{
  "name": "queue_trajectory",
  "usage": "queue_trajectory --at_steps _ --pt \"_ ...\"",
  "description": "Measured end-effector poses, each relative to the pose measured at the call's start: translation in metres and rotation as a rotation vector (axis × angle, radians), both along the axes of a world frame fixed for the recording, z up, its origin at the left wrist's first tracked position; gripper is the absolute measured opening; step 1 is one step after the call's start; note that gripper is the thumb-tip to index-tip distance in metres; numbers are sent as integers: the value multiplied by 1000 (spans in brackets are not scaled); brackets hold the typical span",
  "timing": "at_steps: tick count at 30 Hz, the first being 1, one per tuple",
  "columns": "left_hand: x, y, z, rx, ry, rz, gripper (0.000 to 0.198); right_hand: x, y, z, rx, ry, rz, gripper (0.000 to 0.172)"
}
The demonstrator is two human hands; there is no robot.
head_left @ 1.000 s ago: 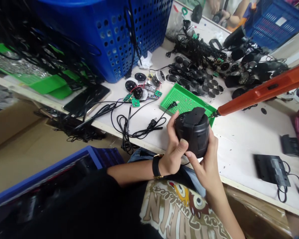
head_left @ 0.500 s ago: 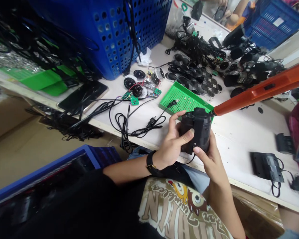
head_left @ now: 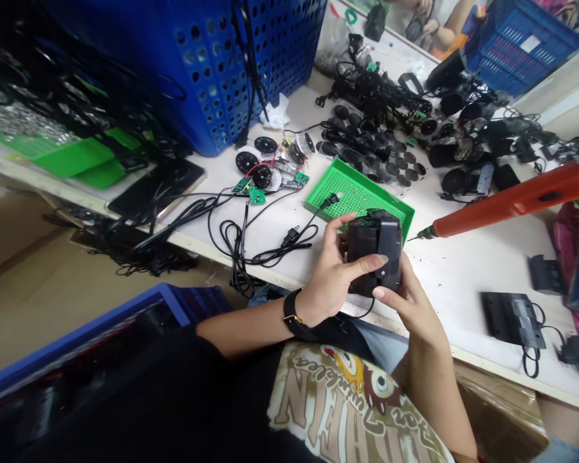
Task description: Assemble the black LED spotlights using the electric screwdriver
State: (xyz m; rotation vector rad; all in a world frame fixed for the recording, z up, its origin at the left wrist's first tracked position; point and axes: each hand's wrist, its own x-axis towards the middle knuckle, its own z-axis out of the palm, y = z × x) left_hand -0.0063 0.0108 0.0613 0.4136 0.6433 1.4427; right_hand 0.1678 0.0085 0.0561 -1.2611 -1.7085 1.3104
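A black plastic cylindrical housing, possibly a speaker casing, is held above the bench by both hands. My left hand, with a black wristwatch, wraps its left side, thumb lying across the front. My right hand cups it from below and the right, with a fingertip near the left thumb. Just right of the housing, the tip of an orange electric screwdriver points towards it, apart from it. Behind my hands is a green perforated tray, holding a black cable's plug.
A tall blue perforated basket stands at the back. Green circuit boards, black discs and tangled cables lie on the white bench. Flat black parts sit at the right. A co-worker's arm shows at the top.
The housing has turned from its top facing up, with a flap showing, to its side facing me. The orange screwdriver has moved right, away from the housing.
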Motion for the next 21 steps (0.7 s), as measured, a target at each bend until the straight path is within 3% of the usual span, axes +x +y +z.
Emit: queue_trajectory --at_steps 7,13,17,21 --pt "-1 5 -4 -11 -50 22 67 -13 -2 6 40 14 -58 86" --pt "-1 16 -12 -69 -112 78 46 -12 5 26 34 -180 -18 78" --pt "-3 21 -17 -112 -151 26 38 -18 10 40 73 -358 -15 79" --pt "-8 22 -18 -167 -193 -47 45 -28 12 47 144 -482 -20 82"
